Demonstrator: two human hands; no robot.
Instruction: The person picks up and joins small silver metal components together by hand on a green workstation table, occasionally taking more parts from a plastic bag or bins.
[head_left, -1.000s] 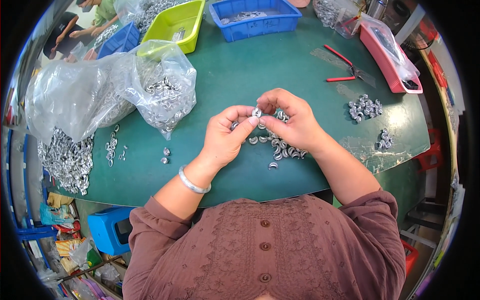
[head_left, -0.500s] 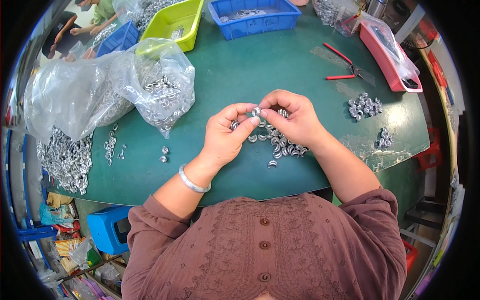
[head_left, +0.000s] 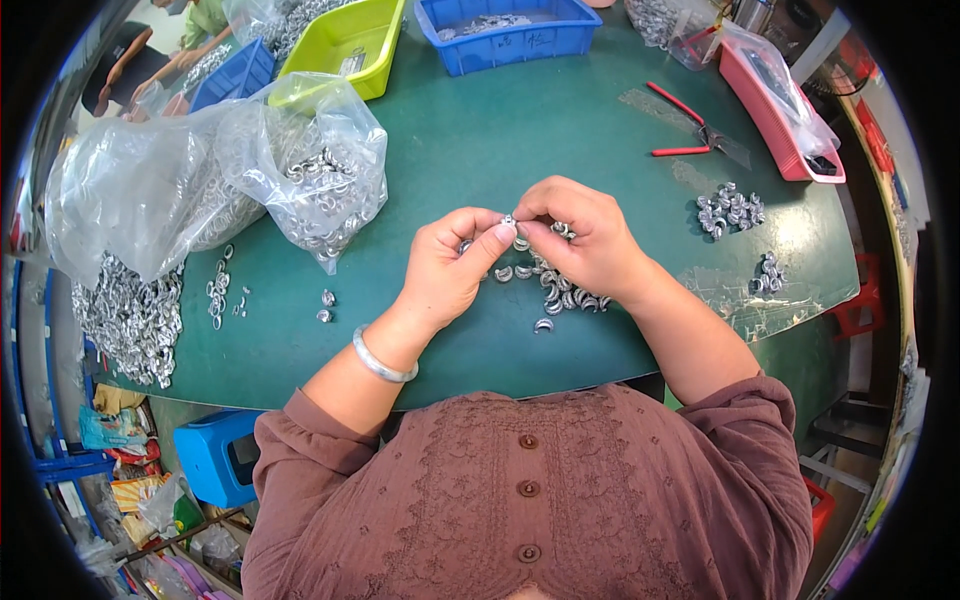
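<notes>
Above the green table, my left hand (head_left: 455, 258) pinches a small silver metal piece (head_left: 508, 221) between thumb and forefinger. My right hand (head_left: 588, 238) meets it from the other side, its thumb and forefinger closed at the piece's edge. A second silver piece (head_left: 466, 245) shows partly among the curled fingers of my left hand. Beneath my right hand lies a loose pile of silver crescent-shaped pieces (head_left: 566, 290), partly hidden by that hand. The exact shape of the pinched piece is too small to make out.
Clear plastic bags (head_left: 325, 190) of silver parts and a heap of silver links (head_left: 125, 320) lie left. Red-handled pliers (head_left: 685, 150) and small clusters of parts (head_left: 730, 212) lie right. Beyond stand a lime-green bin (head_left: 375, 75), blue bin (head_left: 510, 55) and pink basket (head_left: 765, 110).
The silver piece has turned between my fingertips and shows less of its surface. My right finger and thumb have shifted slightly along its edge. At the upper left, another person's arms have moved.
</notes>
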